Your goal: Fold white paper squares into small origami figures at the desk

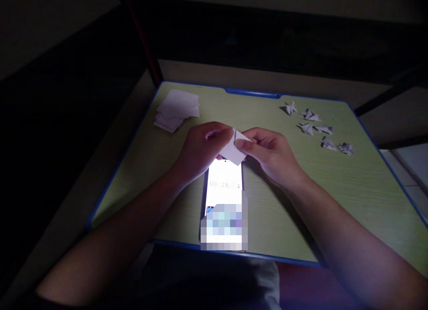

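A small folded piece of white paper [236, 153] is held up between both hands, over the top end of a lit phone [222, 174]. My left hand [203, 145] pinches its left edge, thumb on the near face. From the other side my right hand [272, 152] grips it, with the thumb pressed flat on the paper and the fingers behind. The fingertips behind the paper are mostly hidden. The phone lies on the table and shows a running-clock display; its lower part is blurred out.
A loose stack of white paper sheets [177, 106] lies at the table's far left. Several small folded paper figures [307, 128] sit at the far right. The yellow-green table [347, 203] has a blue rim, with a blue raised strip [253, 93] at the far edge. Surroundings are dark.
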`<state>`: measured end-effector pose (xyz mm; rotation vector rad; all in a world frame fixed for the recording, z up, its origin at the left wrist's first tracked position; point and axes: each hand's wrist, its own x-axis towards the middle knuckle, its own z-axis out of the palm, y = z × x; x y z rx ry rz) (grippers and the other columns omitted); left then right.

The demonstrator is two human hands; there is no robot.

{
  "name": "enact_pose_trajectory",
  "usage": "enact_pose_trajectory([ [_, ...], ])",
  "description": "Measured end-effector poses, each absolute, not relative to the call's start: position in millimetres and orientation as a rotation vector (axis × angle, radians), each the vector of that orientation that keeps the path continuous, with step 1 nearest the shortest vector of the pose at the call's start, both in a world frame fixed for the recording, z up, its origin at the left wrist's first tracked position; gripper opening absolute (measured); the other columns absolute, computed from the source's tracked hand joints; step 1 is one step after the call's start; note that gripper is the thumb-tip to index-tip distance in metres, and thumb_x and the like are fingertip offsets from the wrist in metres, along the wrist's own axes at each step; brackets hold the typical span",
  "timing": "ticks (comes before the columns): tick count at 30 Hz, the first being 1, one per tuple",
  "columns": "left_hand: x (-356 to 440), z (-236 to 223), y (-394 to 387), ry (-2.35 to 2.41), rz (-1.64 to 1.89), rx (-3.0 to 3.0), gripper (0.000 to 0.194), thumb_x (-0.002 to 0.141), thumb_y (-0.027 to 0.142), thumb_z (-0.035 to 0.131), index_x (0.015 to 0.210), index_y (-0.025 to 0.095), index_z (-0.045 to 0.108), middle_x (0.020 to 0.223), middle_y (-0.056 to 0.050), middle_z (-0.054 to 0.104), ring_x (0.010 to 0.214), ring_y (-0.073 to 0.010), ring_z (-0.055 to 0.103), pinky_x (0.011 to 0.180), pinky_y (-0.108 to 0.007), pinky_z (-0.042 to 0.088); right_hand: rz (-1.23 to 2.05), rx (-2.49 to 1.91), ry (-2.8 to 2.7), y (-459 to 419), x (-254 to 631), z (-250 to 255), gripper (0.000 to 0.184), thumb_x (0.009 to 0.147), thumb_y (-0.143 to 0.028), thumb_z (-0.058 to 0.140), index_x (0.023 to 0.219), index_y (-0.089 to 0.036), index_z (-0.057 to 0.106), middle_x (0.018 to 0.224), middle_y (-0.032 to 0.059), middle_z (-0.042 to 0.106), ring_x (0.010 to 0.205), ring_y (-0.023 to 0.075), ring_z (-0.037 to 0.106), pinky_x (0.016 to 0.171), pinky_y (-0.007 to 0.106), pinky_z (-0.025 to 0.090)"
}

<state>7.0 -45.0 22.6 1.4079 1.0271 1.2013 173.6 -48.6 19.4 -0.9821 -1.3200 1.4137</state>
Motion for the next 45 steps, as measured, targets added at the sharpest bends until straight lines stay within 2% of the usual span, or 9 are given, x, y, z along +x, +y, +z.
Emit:
enact_pose_trajectory([
  [8, 7.1, 26.8, -45.5, 1.074, 1.258, 1.599, 0.013, 0.078, 0.020, 0.058, 0.070, 0.014, 0.066, 0.059, 0.002, 0.061, 0.052, -0.0059, 0.053, 0.047, -0.015, 0.043, 1.416, -0.972, -1.325, -48.3, 172.3, 18.6, 0.022, 0.071, -0.037, 0.083, 0.074, -0.017, 0.074, 0.058, -0.0033, 0.063, 0.052, 0.0072, 0.053, 0.050, 0.023, 0.036],
  [12, 8.0, 29.5, -49.2, 1.116, 1.247, 1.738, 0.012, 0.079, 0.017, 0.058, 0.071, 0.014, 0.066, 0.064, 0.001, 0.064, 0.058, -0.0064, 0.056, 0.054, -0.016, 0.045, 1.409, -0.973, -1.292, -47.9, 171.9, 17.8, 0.027, 0.075, -0.040, 0.080, 0.065, -0.017, 0.070, 0.054, -0.0041, 0.059, 0.050, 0.0059, 0.049, 0.050, 0.022, 0.034],
  [19, 7.4, 26.3, -49.6, 1.109, 1.255, 1.837, 0.011, 0.078, 0.015, 0.058, 0.073, 0.014, 0.068, 0.069, 0.001, 0.067, 0.063, -0.0074, 0.058, 0.057, -0.017, 0.044, 1.444, -0.985, -1.246, -47.0, 172.1, 16.8, 0.028, 0.072, -0.039, 0.082, 0.063, -0.017, 0.068, 0.056, -0.0036, 0.062, 0.051, 0.0055, 0.050, 0.051, 0.021, 0.035],
  [24, 7.4, 23.8, -49.2, 1.081, 1.275, 1.771, 0.011, 0.079, 0.016, 0.060, 0.074, 0.013, 0.070, 0.064, 0.001, 0.067, 0.060, -0.0075, 0.058, 0.055, -0.017, 0.043, 1.406, -1.027, -1.257, -47.2, 172.6, 16.6, 0.028, 0.067, -0.040, 0.085, 0.067, -0.016, 0.070, 0.057, -0.0032, 0.062, 0.051, 0.0063, 0.050, 0.049, 0.022, 0.034],
  [31, 9.5, 21.6, -48.5, 0.983, 1.342, 1.564, 0.008, 0.075, 0.011, 0.067, 0.084, 0.013, 0.067, 0.077, 0.000, 0.072, 0.073, -0.0082, 0.067, 0.067, -0.017, 0.053, 1.382, -1.015, -1.223, -47.5, 172.2, 20.6, 0.026, 0.062, -0.037, 0.088, 0.073, -0.018, 0.075, 0.061, -0.0019, 0.067, 0.052, 0.0070, 0.055, 0.048, 0.021, 0.038],
  [35, 10.0, 23.1, -47.8, 0.962, 1.360, 1.539, 0.020, 0.072, 0.005, 0.066, 0.089, 0.015, 0.062, 0.070, 0.004, 0.066, 0.068, -0.0068, 0.065, 0.062, -0.015, 0.051, 1.360, -1.009, -1.224, -47.8, 172.6, 21.2, 0.023, 0.063, -0.036, 0.088, 0.072, -0.019, 0.075, 0.063, -0.0013, 0.069, 0.054, 0.0075, 0.056, 0.049, 0.021, 0.040],
  [38, 10.2, 25.2, -48.0, 0.939, 1.345, 1.510, 0.021, 0.072, 0.008, 0.067, 0.090, 0.015, 0.060, 0.069, 0.005, 0.065, 0.069, -0.0069, 0.065, 0.063, -0.016, 0.052, 1.319, -1.010, -1.220, -48.1, 171.7, 22.1, 0.021, 0.063, -0.035, 0.087, 0.070, -0.019, 0.075, 0.061, -0.0016, 0.068, 0.053, 0.0078, 0.055, 0.048, 0.022, 0.040],
  [42, 10.2, 27.4, -49.6, 0.961, 1.219, 1.562, 0.010, 0.074, 0.019, 0.067, 0.077, 0.016, 0.058, 0.067, 0.004, 0.063, 0.062, -0.0082, 0.062, 0.056, -0.018, 0.048, 1.277, -0.988, -1.187, -49.0, 170.3, 24.3, 0.016, 0.066, -0.031, 0.085, 0.070, -0.020, 0.074, 0.061, -0.0022, 0.066, 0.053, 0.0081, 0.053, 0.048, 0.023, 0.040],
  [45, 9.4, 28.5, -51.7, 1.050, 1.076, 1.718, 0.019, 0.080, 0.025, 0.065, 0.066, 0.016, 0.057, 0.056, 0.004, 0.058, 0.052, -0.0080, 0.055, 0.047, -0.020, 0.038, 1.277, -0.992, -1.163, -49.7, 170.5, 25.6, 0.014, 0.068, -0.031, 0.083, 0.071, -0.022, 0.073, 0.064, -0.0016, 0.067, 0.055, 0.0093, 0.054, 0.050, 0.025, 0.041],
])
